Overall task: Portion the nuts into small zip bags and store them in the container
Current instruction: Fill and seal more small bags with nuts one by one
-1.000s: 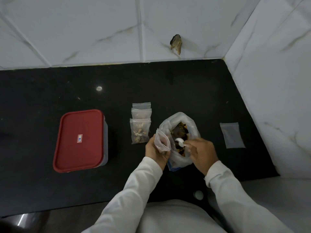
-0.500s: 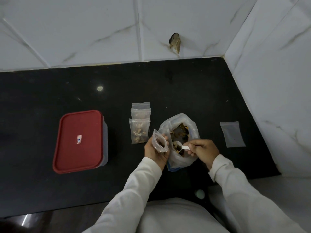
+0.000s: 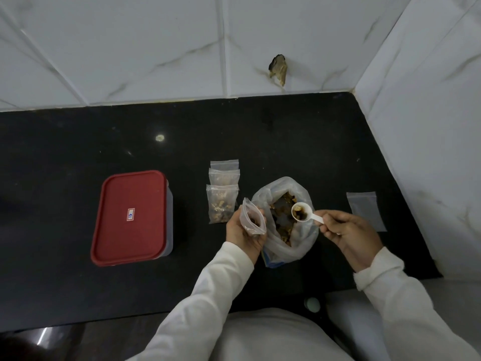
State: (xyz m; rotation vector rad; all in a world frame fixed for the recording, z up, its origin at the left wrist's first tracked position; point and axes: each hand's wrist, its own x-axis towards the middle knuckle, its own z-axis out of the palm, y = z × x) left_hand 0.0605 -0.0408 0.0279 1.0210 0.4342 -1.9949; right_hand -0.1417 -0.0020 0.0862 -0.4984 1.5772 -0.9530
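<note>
Nearest, two long white sleeves, stretched forward over a glossy black stone countertop.

At the end of the left sleeve, the left hand, fingers and thumb curled round a small clear plastic zip bag, held upright with its mouth open and a little dark filling low inside.

To the right, the right hand, pinching the handle of a small white plastic measuring scoop between thumb and fingertips. Scoop bowl held level and loaded with brown nuts, poised over the mouth of the big bag, apart from the small bag.

Between the two hands, standing on the countertop, a large crumpled translucent plastic bag. Mouth rolled wide open, more nuts inside, a strip of blue print at its near lower edge.

Just beyond the left hand, three small filled zip bags, lying flat in an overlapping row running away from the camera.

Farther left, well apart from them, a rectangular clear plastic container, closed with a red lid, a small white label at the lid's centre.

Off to the right, near the side wall, one empty flat clear zip bag, lying on the countertop.

At the back, white marble-look wall tiles with grey veins, meeting in a corner on the right. Low on the back wall, a brownish chipped hole.
</note>
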